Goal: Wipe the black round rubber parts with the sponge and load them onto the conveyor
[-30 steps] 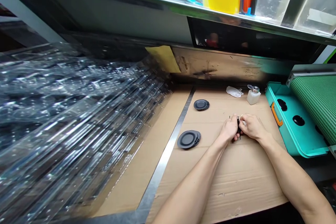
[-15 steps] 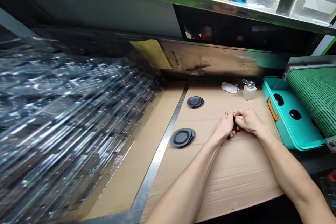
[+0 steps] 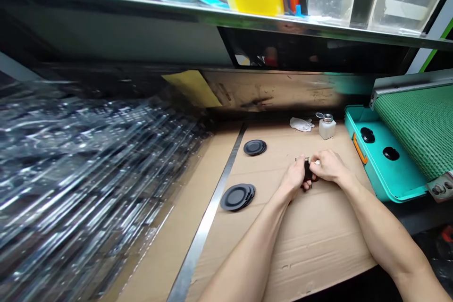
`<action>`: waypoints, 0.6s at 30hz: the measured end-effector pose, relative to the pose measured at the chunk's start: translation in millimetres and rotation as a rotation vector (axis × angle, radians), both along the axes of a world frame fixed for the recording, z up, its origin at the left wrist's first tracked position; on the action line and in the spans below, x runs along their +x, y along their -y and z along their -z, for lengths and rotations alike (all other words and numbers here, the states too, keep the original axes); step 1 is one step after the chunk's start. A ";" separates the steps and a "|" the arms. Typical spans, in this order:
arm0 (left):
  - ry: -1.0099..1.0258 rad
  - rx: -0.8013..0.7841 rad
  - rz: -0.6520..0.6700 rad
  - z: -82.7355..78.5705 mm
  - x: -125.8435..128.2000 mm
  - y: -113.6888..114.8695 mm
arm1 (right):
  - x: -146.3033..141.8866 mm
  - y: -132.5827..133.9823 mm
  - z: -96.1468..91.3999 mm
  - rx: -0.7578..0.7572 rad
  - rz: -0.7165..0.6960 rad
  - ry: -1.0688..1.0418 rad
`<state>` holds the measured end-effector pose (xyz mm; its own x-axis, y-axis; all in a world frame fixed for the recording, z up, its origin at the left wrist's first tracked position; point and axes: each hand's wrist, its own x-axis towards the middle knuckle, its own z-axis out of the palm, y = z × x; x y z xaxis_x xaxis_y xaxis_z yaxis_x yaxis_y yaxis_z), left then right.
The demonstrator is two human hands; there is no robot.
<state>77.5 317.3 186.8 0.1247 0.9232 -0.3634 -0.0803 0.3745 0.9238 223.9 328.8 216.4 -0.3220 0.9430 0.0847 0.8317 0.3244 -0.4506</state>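
Two hands are clenching a small black part over a cardboard sheet.
The left hand and right hand are both closing on the part, right of the frame's centre, while a white scrap is showing beside the right fingers. Two stacks of black discs are sitting to the left. Since the earlier frame, the view is turning rightward, sliding everything left, while the grip is staying closed.
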 end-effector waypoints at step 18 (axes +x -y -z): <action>0.786 -0.469 -0.164 -20.9 -33.0 -13.5 | 34.7 -14.8 13.3 0.164 0.308 0.057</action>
<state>44.4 330.8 207.7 0.3739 0.7314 -0.5703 -0.7042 0.6241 0.3386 258.7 343.5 203.1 -0.0330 0.9719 0.2330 0.9240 0.1185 -0.3635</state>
